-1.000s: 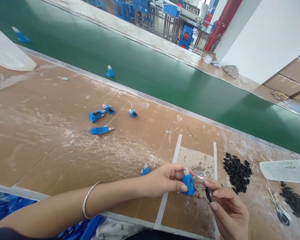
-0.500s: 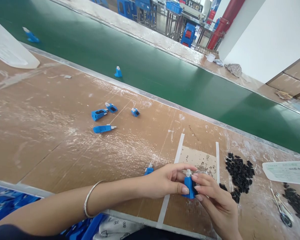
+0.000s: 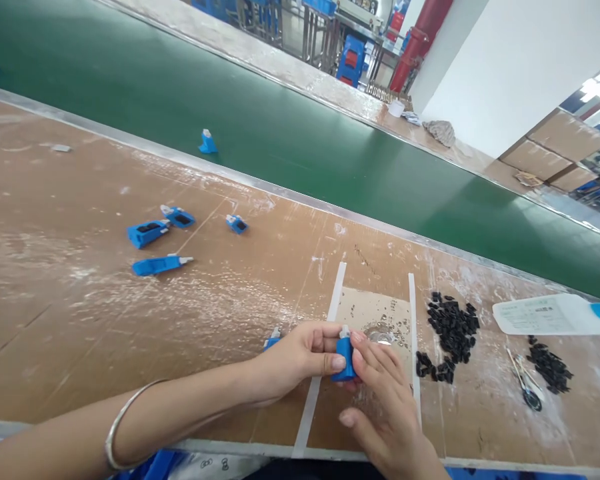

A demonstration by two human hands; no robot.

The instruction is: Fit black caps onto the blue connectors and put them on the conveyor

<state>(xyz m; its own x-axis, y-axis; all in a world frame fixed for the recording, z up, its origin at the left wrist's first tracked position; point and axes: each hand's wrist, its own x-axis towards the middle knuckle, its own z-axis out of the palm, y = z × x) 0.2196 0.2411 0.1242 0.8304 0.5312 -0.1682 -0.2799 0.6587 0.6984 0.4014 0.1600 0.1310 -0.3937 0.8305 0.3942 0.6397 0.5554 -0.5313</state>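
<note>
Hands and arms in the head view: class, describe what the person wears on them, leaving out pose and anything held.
Both hands are bare, no gloves. The left hand has a bare forearm with a thin silver-coloured bangle near the wrist; no sleeve shows there. The right hand shows no ring or watch, and its wrist leaves the picture. Fingernails look short, without bright polish.

Green conveyor belt [image 3: 290, 140], white wall [image 3: 500, 60], red column [image 3: 420, 33]

Left forearm reached in from lower left, bangle on wrist. Left hand [image 3: 293, 357] curled, thumb and fingertips pinched closed at its right edge. Right hand [image 3: 383, 400] came up from bottom edge, back facing camera, fingers extended toward left hand's fingertips, touching them.
</note>
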